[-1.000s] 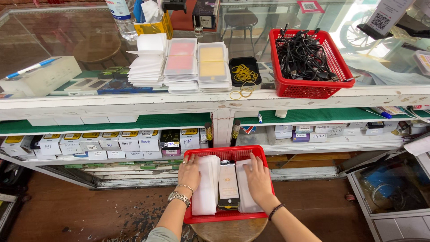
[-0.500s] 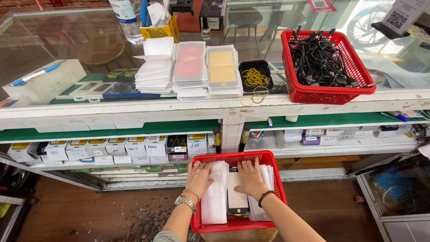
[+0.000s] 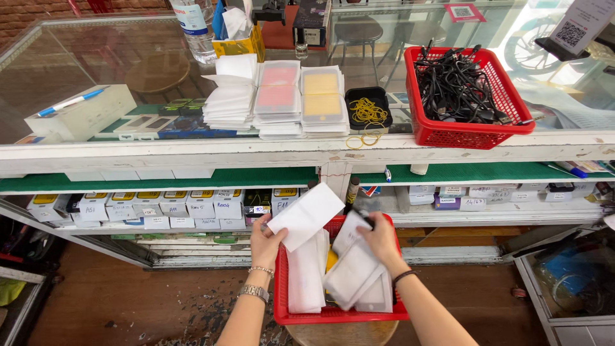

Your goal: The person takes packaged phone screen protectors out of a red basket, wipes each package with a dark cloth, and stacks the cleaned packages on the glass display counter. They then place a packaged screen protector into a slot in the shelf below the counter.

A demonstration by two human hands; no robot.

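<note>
Head view: our left hand [image 3: 266, 242] pinches a white packet [image 3: 306, 216] lifted above the near red basket [image 3: 339, 313], while our right hand [image 3: 382, 240] grips another white packet [image 3: 353, 269] inside it.

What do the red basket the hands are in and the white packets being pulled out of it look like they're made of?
The red lattice basket looks like moulded plastic: uniform glossy colour, open grid walls. The white flat packet lifted by the left hand looks like matte paper or thin card, holding crisp corners. The packets under the right hand bend and shine faintly, possibly plastic sleeves.
</note>
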